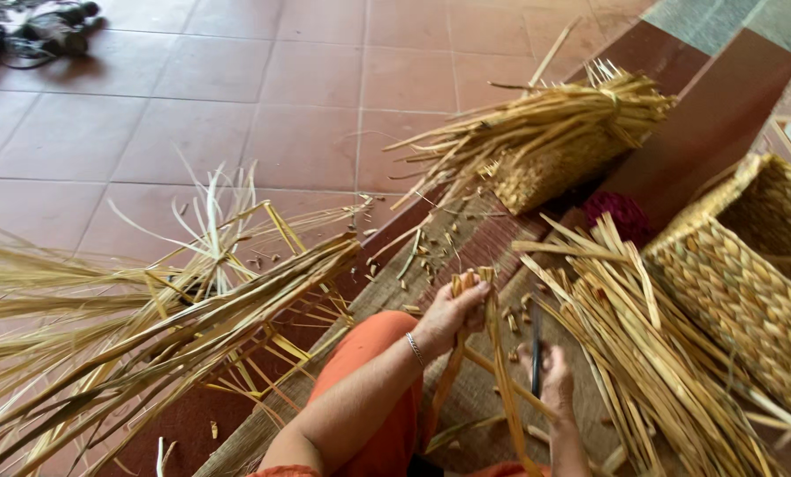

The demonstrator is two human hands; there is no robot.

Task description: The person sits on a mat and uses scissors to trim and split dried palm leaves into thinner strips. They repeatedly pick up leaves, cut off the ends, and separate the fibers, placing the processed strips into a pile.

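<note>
Pinching the flat reed strips at twelve o'clock, your left hand is closed on them; right hand grips a dark blade. Risk: blade slipping toward your left fingers

This looks like a home floor used as a basket-weaving workplace. Red floor tiles fill the view toward eleven o'clock, and a woven mat lies at the centre. Bundles of dried straw strips spread at nine o'clock, a finished woven basket (tightly plaited) sits at three o'clock, and cut scraps litter the mat.
</note>
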